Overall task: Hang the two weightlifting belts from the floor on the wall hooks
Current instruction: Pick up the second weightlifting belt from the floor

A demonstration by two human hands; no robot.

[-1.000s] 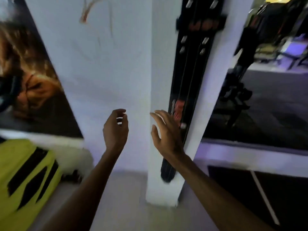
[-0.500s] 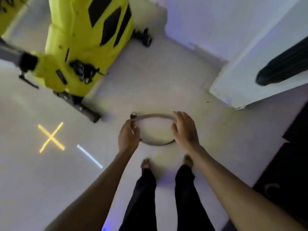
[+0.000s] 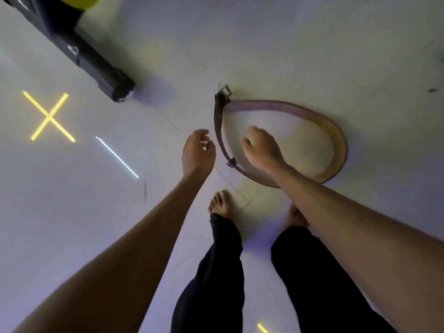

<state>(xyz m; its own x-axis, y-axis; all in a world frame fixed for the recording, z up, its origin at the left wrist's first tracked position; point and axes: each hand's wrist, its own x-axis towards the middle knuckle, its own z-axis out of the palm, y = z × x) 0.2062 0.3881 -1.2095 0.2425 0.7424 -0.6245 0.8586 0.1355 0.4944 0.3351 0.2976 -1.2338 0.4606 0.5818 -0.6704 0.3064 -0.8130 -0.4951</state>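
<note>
A brown leather weightlifting belt lies in a loop on the pale floor, standing on its edge, its metal buckle at the upper left. My right hand hovers over the inside of the loop with fingers spread, holding nothing. My left hand is just left of the belt's narrow strap, fingers loosely curled and apart, not touching it. Only this one belt is in view. No wall hooks show.
A black machine foot with a yellow body above it reaches in from the upper left. My bare feet stand just below the belt. A yellow cross and a white line of light lie on the floor at left.
The view dropped from the wall and pillar to the floor. Both hands came down toward the belt, which now looks larger and closer. The right hand shifted over the loop's inside.
</note>
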